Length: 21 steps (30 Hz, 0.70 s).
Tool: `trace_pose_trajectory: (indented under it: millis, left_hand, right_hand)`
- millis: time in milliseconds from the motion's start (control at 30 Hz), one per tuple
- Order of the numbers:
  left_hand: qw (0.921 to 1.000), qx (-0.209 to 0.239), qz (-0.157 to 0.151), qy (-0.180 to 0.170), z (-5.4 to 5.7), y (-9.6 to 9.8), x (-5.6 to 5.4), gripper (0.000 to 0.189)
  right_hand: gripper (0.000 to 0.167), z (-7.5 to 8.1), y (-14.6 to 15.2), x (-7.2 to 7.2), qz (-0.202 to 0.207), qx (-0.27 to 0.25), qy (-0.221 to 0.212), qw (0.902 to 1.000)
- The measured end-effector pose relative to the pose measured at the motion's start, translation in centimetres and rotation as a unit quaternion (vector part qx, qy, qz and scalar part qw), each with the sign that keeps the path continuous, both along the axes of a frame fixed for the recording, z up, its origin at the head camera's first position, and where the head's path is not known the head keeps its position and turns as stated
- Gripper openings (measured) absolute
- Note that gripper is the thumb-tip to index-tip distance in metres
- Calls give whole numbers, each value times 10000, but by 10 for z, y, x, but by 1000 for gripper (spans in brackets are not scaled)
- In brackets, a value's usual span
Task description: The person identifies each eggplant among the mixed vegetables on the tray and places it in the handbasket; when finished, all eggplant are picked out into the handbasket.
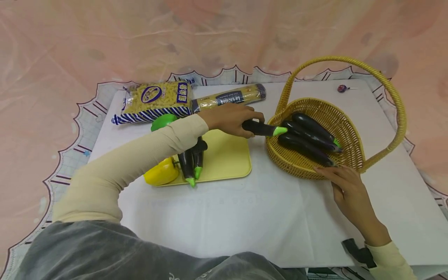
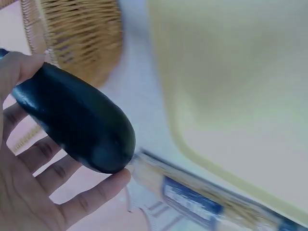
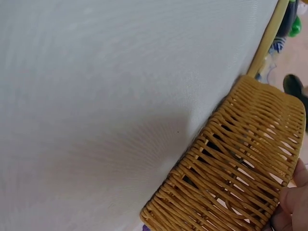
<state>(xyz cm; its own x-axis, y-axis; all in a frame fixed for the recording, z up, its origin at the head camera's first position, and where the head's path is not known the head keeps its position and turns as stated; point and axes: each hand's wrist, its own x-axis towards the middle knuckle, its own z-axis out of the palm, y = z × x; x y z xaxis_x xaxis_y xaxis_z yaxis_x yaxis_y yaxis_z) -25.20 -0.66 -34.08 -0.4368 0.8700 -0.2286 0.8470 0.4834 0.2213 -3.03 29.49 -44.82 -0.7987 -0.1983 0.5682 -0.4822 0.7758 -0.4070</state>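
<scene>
Stretched over the yellow tray (image 1: 227,155), my left hand (image 1: 227,118) grips a dark purple eggplant (image 1: 259,127) by its rounded end. The eggplant's green tip points right, over the near-left rim of a wicker basket (image 1: 285,165). In the left wrist view, thumb and fingers stand on opposite sides of the eggplant (image 2: 84,118). Inside the basket lie three more eggplants (image 1: 308,134). My right hand (image 1: 350,190) holds the basket's front rim, thumb and fingers pinching the wicker wall (image 3: 231,168) in the right wrist view.
On the tray's left part lie more eggplants (image 1: 186,165) and a yellow bell pepper (image 1: 162,173). A green pepper (image 1: 163,121) is partly hidden by my left sleeve. Behind are a pasta bag (image 1: 154,97) and a spaghetti pack (image 1: 231,97). A lollipop (image 1: 342,88) lies behind the basket.
</scene>
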Motion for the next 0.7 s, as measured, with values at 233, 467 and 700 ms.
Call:
trace_pose_trajectory:
  millis: [233,467,700]
  left_hand:
    - [9993,209,-282,155,7,44,0,56]
    - [9990,-266,-239,262,13,86,2,69]
    - [9954,-281,-609,688,12,120,-1,67]
  right_hand:
    - [61,-1,1,1,47,-48,17,10000]
    - [62,-3,3,1,89,-71,51,9999]
    - [63,-1,4,-1,168,-59,49,9998]
